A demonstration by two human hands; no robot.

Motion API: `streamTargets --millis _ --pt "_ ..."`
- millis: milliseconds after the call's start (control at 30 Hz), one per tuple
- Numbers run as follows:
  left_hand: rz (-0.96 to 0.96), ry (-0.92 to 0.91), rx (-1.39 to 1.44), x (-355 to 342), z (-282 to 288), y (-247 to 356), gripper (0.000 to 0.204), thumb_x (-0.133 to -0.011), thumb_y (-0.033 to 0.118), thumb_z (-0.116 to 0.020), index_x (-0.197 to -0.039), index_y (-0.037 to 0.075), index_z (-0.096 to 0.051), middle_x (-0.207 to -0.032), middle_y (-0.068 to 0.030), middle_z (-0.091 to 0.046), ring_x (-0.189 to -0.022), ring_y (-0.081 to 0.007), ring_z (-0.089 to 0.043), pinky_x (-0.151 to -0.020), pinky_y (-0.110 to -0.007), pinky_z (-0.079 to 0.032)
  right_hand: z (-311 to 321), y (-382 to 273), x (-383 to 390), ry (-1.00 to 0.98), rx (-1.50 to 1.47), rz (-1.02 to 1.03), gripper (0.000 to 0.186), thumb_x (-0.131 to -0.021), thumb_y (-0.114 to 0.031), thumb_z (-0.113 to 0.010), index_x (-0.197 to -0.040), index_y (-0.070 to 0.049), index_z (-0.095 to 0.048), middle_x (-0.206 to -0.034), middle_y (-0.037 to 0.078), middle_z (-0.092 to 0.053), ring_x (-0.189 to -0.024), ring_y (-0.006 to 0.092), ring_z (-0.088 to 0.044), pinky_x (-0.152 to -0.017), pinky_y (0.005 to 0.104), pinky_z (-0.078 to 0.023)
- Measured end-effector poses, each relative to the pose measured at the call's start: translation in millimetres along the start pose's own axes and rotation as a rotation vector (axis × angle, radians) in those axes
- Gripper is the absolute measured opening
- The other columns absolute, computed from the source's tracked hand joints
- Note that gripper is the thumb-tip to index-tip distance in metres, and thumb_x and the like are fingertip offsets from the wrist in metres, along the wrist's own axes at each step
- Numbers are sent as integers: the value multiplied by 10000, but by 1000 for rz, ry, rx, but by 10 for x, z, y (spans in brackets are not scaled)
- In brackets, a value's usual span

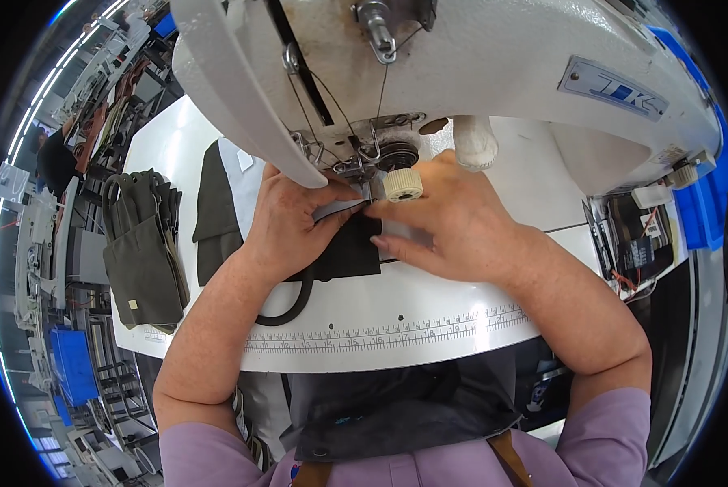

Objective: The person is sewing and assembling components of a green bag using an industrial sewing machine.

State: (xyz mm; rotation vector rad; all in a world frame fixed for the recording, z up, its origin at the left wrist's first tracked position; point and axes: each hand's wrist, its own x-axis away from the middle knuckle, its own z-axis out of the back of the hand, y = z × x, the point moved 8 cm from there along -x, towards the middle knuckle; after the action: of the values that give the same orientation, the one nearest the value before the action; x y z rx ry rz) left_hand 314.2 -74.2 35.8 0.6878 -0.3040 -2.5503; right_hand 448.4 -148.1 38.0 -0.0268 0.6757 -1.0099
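At the left of the frame, a stack of folded dark olive cloth pieces [140,256] lay on the white table [169,138]. Left of centre, my left hand [291,213] pinched a narrow grey strip [337,211], a round black cord loop [303,302] curving below. At the centre lay a flat dark cloth panel [352,250], under the white metal sewing machine [494,73]. Right of centre, my right hand [457,219] was spread, thumb apart from forefinger. A loosened pinch could have skewed the strip, I judged; fingers that close risked a jab.
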Motion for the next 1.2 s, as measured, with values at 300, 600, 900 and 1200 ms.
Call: streamTargets --millis 300,600,900,1200 --pt "303 -98 258 34 -78 -132 183 -735 47 -787 -914 83 -779 -967 -44 -736 -1045 -275 -632 -953 -404 -446 -182 -90 20 -177 24 37 298 -843 -346 -763 -1002 -94 -751 -790 31 -669 -790 234 -634 -755 380 -426" --pt "-92 -70 -156 58 -51 281 196 -741 39 -725 -934 63 -745 -988 -35 -686 -989 -259 -642 -919 -436 -452 -163 -43 26 -168 -14 42 274 -874 -367 -716 -916 -100 -756 -742 56 -624 -773 242 -649 -770 387 -453" --pt "-156 -101 -397 177 -115 535 304 -796 15 -644 -1087 57 -725 -1069 -54 -702 -1019 -223 -683 -1018 -440 -418 -119 82 -48 -37 -56 -56 172 -810 -142 -730 -975 -96 -729 -885 87 -669 -828 319 -645 -726 452 -484" --pt "25 130 -191 164 87 328 150 -778 37 -753 -903 120 -757 -894 11 -736 -883 -163 -698 -998 -400 -391 -126 -4 -57 -67 30 50 207 -763 -106 -713 -969 -112 -727 -915 47 -675 -781 311 -637 -687 448 -495"
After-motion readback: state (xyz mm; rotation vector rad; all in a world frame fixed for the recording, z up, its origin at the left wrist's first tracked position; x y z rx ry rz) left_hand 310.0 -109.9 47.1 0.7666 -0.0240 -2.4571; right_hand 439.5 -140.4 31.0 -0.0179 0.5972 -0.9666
